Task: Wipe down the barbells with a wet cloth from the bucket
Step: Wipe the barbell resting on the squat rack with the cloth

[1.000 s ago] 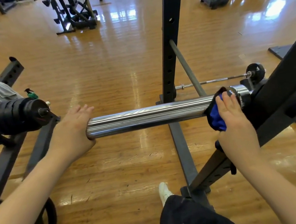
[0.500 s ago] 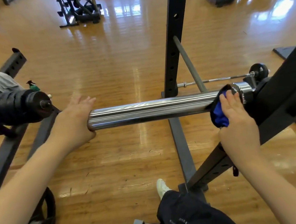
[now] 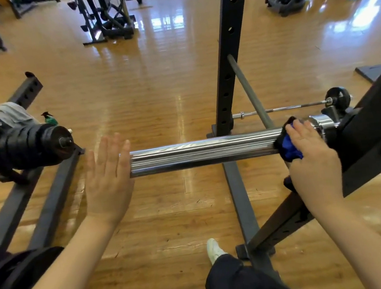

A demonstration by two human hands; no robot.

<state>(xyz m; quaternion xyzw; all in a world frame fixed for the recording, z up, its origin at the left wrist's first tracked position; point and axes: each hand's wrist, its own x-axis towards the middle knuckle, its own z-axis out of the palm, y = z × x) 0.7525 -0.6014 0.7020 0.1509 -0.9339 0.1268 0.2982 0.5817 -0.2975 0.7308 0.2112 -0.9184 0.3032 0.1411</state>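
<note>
A chrome barbell sleeve [image 3: 200, 153] lies level across the middle, its right end resting in a black rack. My right hand [image 3: 311, 160] grips a blue cloth [image 3: 289, 148] wrapped round the sleeve beside the collar [image 3: 321, 124]. My left hand [image 3: 108, 181] is flat with straight fingers against the sleeve's free left end. The bucket is out of view.
A black rack upright [image 3: 227, 66] stands behind the sleeve, and a slanted rack beam [image 3: 366, 145] runs at the right. A second barbell with black plates [image 3: 37, 147] sits at the left. A thin bar [image 3: 284, 108] lies on the wooden floor. My shoe [image 3: 214, 250] is below.
My left hand has opened from a cupped hold on the sleeve end to flat, straight fingers. My right hand stays at the collar with the cloth.
</note>
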